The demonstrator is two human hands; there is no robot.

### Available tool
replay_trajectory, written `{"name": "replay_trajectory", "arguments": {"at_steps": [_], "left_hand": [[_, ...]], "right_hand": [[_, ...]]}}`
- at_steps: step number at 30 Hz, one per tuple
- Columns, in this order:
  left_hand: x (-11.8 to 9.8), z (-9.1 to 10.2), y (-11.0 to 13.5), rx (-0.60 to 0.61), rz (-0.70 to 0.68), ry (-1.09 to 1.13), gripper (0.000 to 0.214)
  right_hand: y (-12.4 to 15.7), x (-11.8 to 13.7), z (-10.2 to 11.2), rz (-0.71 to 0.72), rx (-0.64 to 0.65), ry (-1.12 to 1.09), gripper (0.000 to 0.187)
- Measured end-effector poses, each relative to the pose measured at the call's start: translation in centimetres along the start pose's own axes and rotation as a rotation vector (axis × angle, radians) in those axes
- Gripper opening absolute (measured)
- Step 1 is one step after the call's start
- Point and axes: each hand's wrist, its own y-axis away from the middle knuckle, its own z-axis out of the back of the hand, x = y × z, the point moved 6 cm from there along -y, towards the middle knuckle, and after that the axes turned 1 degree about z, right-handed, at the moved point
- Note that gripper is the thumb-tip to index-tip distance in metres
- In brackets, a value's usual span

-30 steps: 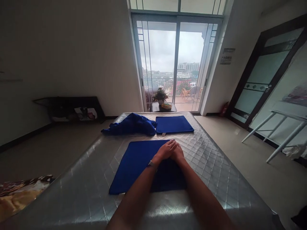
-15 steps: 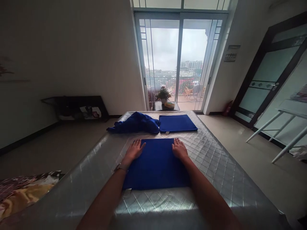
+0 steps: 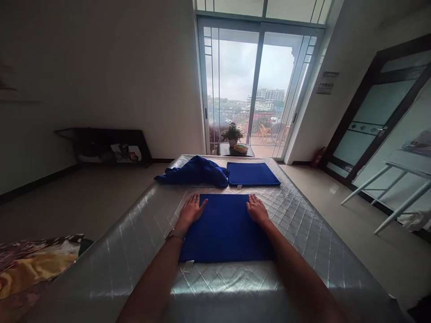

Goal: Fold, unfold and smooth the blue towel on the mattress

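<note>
Three blue towels lie on the mattress (image 3: 134,251), which is wrapped in shiny quilted plastic: two folded flat and one left in a heap. The near folded towel (image 3: 225,229) sits in the middle of the mattress, towards its near end, with one small white tag (image 3: 188,266) sticking out at its near left corner.

Both of the person's hands rest on this towel. The left hand (image 3: 191,210) lies palm down on its far left corner with the fingers spread and holds nothing. The right hand (image 3: 256,210) lies the same way on the far right corner. One wristband (image 3: 175,234) shows on the left wrist.

At the far end of the mattress lie the second folded towel (image 3: 252,174) and, touching it on the left, the crumpled towel (image 3: 197,172). Beyond that end stands one potted plant (image 3: 232,133). Off the mattress's near left corner lies one patterned blanket (image 3: 33,269).
</note>
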Motion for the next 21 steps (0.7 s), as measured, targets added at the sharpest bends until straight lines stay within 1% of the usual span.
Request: {"name": "replay_trajectory", "arguments": {"at_steps": [3, 6, 9, 12, 14, 17, 19, 21], "left_hand": [[-0.1, 0.2, 0.2, 0.017, 0.008, 0.005, 0.089], [-0.3, 0.3, 0.2, 0.036, 0.026, 0.013, 0.091], [-0.4, 0.3, 0.2, 0.049, 0.038, 0.019, 0.093], [-0.4, 0.3, 0.3, 0.05, 0.042, 0.007, 0.092], [-0.3, 0.7, 0.5, 0.014, 0.043, -0.028, 0.092], [-0.5, 2.2, 1.0, -0.13, 0.03, -0.118, 0.092], [-1.7, 3.1, 1.4, -0.213, -0.002, -0.144, 0.09], [-4.3, 3.3, 2.0, -0.218, -0.078, -0.108, 0.085]], "right_hand": [[0.4, 0.3, 0.6, 0.009, -0.007, 0.02, 0.06], [1.5, 0.8, 1.2, 0.04, -0.04, 0.026, 0.059], [3.0, 0.9, 0.7, 0.047, -0.015, 0.0, 0.06], [4.3, 0.8, -0.1, 0.019, 0.021, -0.022, 0.062], [4.8, 0.8, -0.3, 0.005, 0.022, -0.03, 0.063], [5.1, 0.9, -0.3, -0.003, 0.011, -0.048, 0.063], [5.2, 1.1, 0.0, -0.008, -0.006, -0.06, 0.063], [5.3, 1.2, 0.2, -0.015, -0.02, -0.068, 0.062]]}}
